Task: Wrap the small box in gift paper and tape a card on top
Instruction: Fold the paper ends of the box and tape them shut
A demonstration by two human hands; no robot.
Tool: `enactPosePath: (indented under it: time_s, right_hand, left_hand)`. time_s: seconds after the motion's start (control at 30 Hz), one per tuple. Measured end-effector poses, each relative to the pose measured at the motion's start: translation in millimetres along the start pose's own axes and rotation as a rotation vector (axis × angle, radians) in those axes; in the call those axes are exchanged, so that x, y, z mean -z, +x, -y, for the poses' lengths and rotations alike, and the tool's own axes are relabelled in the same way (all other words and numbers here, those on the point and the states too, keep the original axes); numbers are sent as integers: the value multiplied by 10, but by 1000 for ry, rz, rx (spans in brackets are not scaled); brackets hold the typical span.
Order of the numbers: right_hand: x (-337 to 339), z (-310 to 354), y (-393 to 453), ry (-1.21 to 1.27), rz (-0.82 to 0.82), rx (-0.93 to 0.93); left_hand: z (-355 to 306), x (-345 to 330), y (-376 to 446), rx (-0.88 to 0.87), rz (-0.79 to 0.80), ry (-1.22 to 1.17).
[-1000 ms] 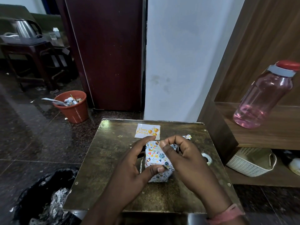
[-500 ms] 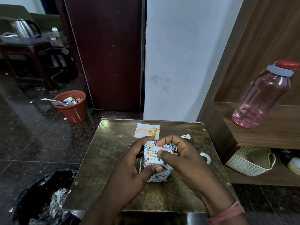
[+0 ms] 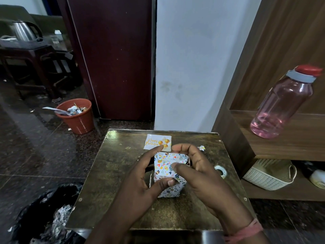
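A small box (image 3: 165,169) wrapped in white paper with coloured prints stands on the small brown table (image 3: 114,173). My left hand (image 3: 140,182) grips it from the left, thumb on its front face and fingers behind it. My right hand (image 3: 197,175) holds it from the right, thumb pressing on the top paper and fingers curled over the far edge. A white "Happy Birthday" card (image 3: 154,142) with gold balloons lies flat just behind the box. A roll of clear tape (image 3: 220,170) lies to the right of my right hand.
A paper scrap (image 3: 201,148) lies near the table's far right. A pink bottle (image 3: 283,104) stands on the wooden shelf at the right, a white basket (image 3: 269,175) under it. An orange bin (image 3: 77,117) and a black rubbish bag (image 3: 44,213) sit on the floor at the left.
My right thumb has slid across the box's top paper, and the fingers shifted slightly along the far edge. The box stays in place between both hands.
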State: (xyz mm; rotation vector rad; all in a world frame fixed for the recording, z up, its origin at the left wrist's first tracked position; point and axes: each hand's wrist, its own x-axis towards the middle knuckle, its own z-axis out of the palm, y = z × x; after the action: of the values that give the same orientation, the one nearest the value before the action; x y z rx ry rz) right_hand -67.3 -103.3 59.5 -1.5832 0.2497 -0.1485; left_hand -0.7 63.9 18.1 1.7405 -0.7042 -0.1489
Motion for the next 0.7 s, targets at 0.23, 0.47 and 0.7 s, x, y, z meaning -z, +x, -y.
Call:
enactPosePath:
  time_s: [0.23,0.47,0.7]
  right_hand:
    - [-25,-6,2,-50,-87,27]
    - [-45,-15,2,-140,-138,22]
    - [183,-59,109,-97,-461,39]
  left_hand:
    - [8,9,-1,23,-12,-8]
    - [-57,7,-28,29,-39,-34]
    - [-26,32,-31,27,-67,-61]
